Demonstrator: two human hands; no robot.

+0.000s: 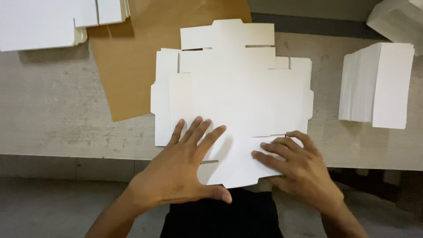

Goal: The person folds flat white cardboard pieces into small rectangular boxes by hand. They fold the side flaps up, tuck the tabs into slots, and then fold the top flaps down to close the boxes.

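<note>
Your left hand (183,169) and right hand (293,165) press flat, fingers spread open, on the white die-cut box blank (233,97) at the table's (57,114) near edge; it lies unfolded, every flap yet to fold.

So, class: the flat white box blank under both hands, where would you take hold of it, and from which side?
Probably the near flap of the white box blank, from the table's front edge. That flap overhangs the edge, so fingers can slip beneath; elsewhere the blank lies flat. The left hand and right hand already rest there.
</note>
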